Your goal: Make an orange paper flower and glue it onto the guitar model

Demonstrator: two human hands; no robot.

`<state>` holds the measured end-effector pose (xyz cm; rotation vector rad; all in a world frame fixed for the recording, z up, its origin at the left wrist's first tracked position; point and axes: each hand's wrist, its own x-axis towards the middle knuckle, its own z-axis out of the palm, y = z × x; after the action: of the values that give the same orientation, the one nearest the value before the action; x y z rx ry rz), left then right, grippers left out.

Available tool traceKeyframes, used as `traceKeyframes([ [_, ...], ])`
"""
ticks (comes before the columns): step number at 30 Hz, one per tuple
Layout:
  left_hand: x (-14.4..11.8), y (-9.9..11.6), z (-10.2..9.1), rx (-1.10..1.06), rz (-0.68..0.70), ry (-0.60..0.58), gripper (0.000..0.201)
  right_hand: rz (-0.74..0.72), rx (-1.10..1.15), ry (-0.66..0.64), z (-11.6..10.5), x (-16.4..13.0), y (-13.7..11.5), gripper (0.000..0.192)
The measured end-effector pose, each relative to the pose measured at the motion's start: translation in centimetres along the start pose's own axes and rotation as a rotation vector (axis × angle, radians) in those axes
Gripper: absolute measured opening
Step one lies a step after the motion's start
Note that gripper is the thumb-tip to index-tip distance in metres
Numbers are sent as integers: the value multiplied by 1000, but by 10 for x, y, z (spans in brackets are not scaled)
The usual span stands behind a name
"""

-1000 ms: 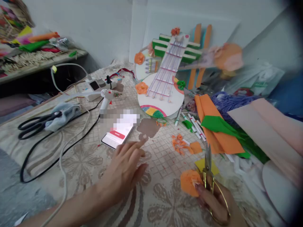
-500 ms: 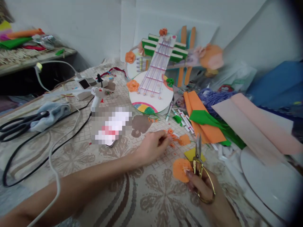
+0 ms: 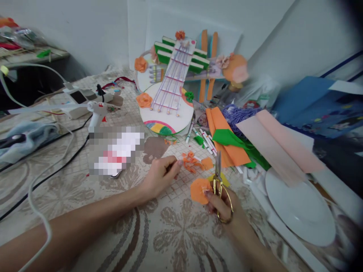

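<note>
My right hand [image 3: 224, 209] holds small gold scissors [image 3: 219, 181], blades pointing up and away, and presses an orange paper flower [image 3: 200, 190] with its fingertips. My left hand [image 3: 161, 175] rests on the patterned cloth [image 3: 176, 234] with fingers curled, its fingertips next to a pile of orange paper scraps [image 3: 194, 163]; whether it pinches a scrap I cannot tell. A phone [image 3: 115, 151] lies left of that hand.
A guitar-shaped paper craft [image 3: 170, 94] stands at the back. A white glue gun [image 3: 98, 111], a power strip [image 3: 79, 98] and cables lie at left. Orange, green and pink paper sheets [image 3: 272, 143], markers [image 3: 205, 139] and a white plate [image 3: 300, 211] fill the right.
My left hand left the phone and moved right to the orange scraps, curling its fingers. The view swung right; my right hand kept the scissors and flower.
</note>
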<state>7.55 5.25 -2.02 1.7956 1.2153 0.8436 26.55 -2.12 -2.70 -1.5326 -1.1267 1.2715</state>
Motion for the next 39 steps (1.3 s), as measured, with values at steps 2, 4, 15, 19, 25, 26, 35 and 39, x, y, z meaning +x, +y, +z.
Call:
traceKeyframes([
  [2, 0, 1, 1, -45, -19, 7, 35, -41, -4, -3, 1, 6, -5, 23],
  [4, -2, 3, 2, -144, -41, 14, 28, -55, 23, -2, 3, 13, -7, 24],
  [15, -17, 20, 0, -451, -224, -200, 23, -69, 59, -74, 13, 23, -4, 20],
  [19, -18, 12, 3, -403, -263, -261, 21, -76, 28, -93, 12, 21, -3, 20],
  [25, -19, 6, 2, -382, -290, -292, 22, -114, 45, -160, 7, 19, -2, 22],
  [26, -19, 6, 2, -384, -288, -304, 23, -119, 35, -153, 7, 18, -2, 22],
  [35, -17, 9, -12, -29, -108, -31, 28, -69, 155, -44, 10, 16, -5, 19],
  [39, -14, 6, -16, 127, -46, 60, 44, -84, 180, -63, 10, 17, -2, 19],
])
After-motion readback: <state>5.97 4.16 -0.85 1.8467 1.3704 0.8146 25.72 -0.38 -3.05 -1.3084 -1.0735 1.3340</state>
